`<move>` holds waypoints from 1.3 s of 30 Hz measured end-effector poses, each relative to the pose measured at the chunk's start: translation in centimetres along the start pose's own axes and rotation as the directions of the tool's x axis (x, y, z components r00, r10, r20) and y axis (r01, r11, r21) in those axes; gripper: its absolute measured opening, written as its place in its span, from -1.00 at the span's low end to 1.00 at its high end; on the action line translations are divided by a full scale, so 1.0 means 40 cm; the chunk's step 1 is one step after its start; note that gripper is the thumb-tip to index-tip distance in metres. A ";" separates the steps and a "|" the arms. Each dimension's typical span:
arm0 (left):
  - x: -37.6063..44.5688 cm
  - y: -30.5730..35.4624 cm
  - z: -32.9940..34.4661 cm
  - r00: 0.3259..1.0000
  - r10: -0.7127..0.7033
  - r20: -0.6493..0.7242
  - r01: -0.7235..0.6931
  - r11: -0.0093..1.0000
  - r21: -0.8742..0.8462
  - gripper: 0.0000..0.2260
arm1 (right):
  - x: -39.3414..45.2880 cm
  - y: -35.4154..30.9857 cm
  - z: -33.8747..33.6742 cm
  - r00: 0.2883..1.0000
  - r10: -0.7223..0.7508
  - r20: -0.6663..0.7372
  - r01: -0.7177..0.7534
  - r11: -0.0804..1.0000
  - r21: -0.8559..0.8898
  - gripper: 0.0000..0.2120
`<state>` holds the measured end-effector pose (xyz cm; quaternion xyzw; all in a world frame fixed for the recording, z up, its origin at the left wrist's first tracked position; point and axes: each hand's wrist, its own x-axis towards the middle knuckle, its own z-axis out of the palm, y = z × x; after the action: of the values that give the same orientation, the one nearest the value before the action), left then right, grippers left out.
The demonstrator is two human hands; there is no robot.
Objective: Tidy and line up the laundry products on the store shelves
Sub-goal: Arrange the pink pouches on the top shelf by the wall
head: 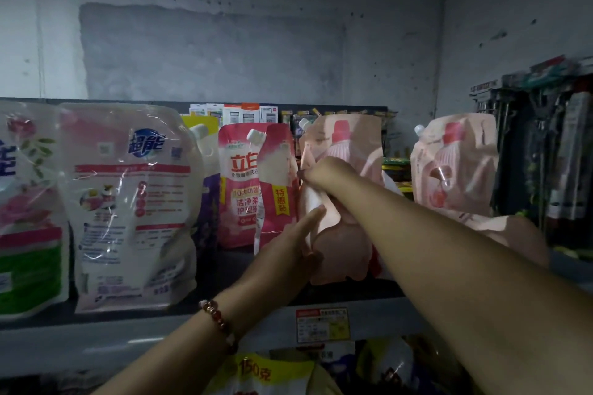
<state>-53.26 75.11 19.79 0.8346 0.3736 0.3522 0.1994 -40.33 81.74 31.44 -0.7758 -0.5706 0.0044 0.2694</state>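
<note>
So I'm pinching the left edge of this pale pink pouch with my right hand, fingers curled tight on the seam about halfway up, while my left hand is lying against the lower left side of the same pouch with the fingers pretty much straight, index tip touching the side, not gripping anything. The pouch is standing upright on the top shelf, its bottom sitting just behind the front lip, and it's leaning right up against the pink-and-white spout pouch on its left, basically touching. Further left the big white refill bag is crowding the front edge and another floral bag is sitting beside that at the frame edge. To the right there's open room, then a second pale pink pouch standing well apart, with a flopped-over pink one lying in front of it, partly hidden behind my forearm. A price tag is sticking on the shelf lip right below my hands, and the wall behind is leaving plenty of headroom above the pouches
</note>
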 end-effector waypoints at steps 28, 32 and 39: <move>-0.045 0.001 -0.044 0.994 0.050 0.099 0.012 0.838 -0.545 -0.46 | -0.074 0.070 -0.061 0.942 -0.236 -0.239 0.289 0.932 0.221 -0.68; -0.021 -0.008 -0.043 0.995 -0.074 0.064 0.098 0.811 -0.577 -0.46 | -0.098 0.074 -0.093 0.909 -0.288 -0.302 0.367 0.897 0.246 -0.63; 0.025 0.017 -0.013 0.986 -0.023 0.166 0.124 0.765 -0.632 -0.12 | -0.157 0.100 -0.160 0.859 -0.333 -0.390 0.469 0.818 0.334 -0.64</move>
<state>-52.87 75.46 20.98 0.7252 0.2477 0.3872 0.5126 -36.98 72.70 33.33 -0.5507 -0.6579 -0.0547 0.5107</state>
